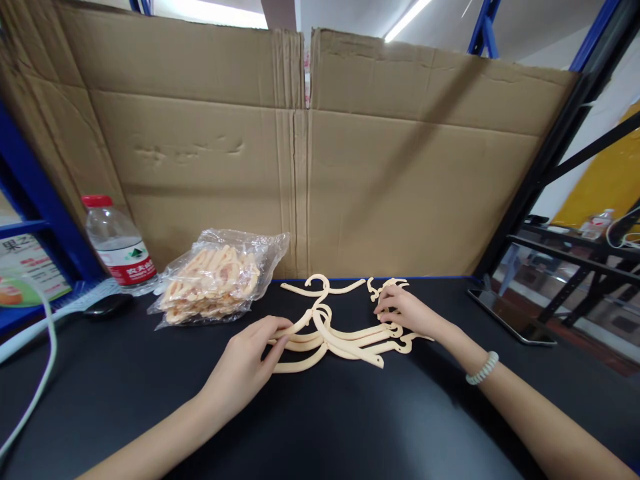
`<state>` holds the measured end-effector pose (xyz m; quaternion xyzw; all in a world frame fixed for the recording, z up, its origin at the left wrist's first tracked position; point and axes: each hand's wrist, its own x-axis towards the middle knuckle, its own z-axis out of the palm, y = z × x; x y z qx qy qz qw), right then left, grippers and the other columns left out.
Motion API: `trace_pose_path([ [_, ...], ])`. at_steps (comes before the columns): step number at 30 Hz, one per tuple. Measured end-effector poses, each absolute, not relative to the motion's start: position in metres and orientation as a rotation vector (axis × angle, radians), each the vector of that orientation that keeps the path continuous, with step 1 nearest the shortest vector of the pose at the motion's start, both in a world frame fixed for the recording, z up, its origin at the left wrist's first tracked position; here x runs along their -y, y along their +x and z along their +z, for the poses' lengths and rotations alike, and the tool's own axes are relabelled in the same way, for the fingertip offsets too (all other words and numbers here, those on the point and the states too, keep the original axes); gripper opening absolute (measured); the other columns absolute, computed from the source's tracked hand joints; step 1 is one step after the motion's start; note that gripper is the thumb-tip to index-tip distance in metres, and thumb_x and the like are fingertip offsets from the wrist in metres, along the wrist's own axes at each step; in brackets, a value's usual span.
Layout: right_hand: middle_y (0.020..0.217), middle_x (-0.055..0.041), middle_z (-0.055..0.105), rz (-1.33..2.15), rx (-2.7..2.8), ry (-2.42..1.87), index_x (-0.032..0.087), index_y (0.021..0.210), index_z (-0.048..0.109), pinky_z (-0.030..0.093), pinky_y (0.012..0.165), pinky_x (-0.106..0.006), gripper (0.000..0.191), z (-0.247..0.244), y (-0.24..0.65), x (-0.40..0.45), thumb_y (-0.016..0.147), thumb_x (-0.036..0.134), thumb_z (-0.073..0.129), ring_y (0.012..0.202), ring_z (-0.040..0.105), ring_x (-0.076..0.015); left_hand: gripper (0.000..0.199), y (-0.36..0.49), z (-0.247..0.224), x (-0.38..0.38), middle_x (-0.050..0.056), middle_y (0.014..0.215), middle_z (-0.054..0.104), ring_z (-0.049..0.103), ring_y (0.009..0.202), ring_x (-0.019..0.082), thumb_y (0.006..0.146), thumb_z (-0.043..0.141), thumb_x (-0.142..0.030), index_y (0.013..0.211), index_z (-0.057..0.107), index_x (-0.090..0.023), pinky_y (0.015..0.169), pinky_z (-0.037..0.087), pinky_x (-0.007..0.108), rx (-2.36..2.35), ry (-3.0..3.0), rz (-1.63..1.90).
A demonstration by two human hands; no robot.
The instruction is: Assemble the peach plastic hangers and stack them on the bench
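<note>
A pile of cream plastic clothes hangers [350, 343] lies on the black table in front of me. My left hand [255, 347] pinches the left arm of a hanger [303, 323] whose curved hook [320, 283] points away from me. Behind it lies another hanger [347, 289], partly covered by that hook. My right hand [400, 310] reaches over small cream plastic pieces [393, 283] at the right of the pile, its fingers curled down and close together. Whatever sits under those fingertips is mostly hidden.
A clear plastic bag [215, 280] full of cream parts stands back left, beside a water bottle [120, 243] and a black device [107, 305]. A phone or tablet [510, 317] rests at the right edge. Cardboard [400, 167] walls off the back; a white cable [47, 360] runs left.
</note>
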<state>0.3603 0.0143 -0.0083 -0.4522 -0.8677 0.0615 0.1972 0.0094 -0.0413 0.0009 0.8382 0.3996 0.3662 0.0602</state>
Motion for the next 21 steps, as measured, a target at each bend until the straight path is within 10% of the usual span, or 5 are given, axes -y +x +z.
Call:
trace_pose_path([
  [9,0.085,-0.0094,0.059,-0.479,2.377,-1.207,0.019,0.089,0.066,0.041,0.071,-0.032,0.029,-0.009,0.348,-0.013,0.097,0.026,0.039,0.078,0.053,-0.0209,0.015,0.011,0.001,0.042,0.002,0.091,0.066,0.065,0.084,0.017,0.093,0.046,-0.031,0.099,0.057,-0.023,0.074,0.051,0.025,-1.210,2.556,1.167],
  [21,0.047,0.0052,0.052,0.201,1.385,-1.199,0.019,0.101,0.064,0.038,0.044,-0.024,0.032,0.014,0.331,0.026,0.090,0.046,0.052,0.040,0.046,-0.0111,0.015,0.011,-0.001,0.043,0.004,0.092,0.066,0.065,0.082,0.018,0.092,0.046,-0.028,0.100,0.057,-0.022,0.072,0.052,0.027,-1.217,2.543,1.244],
])
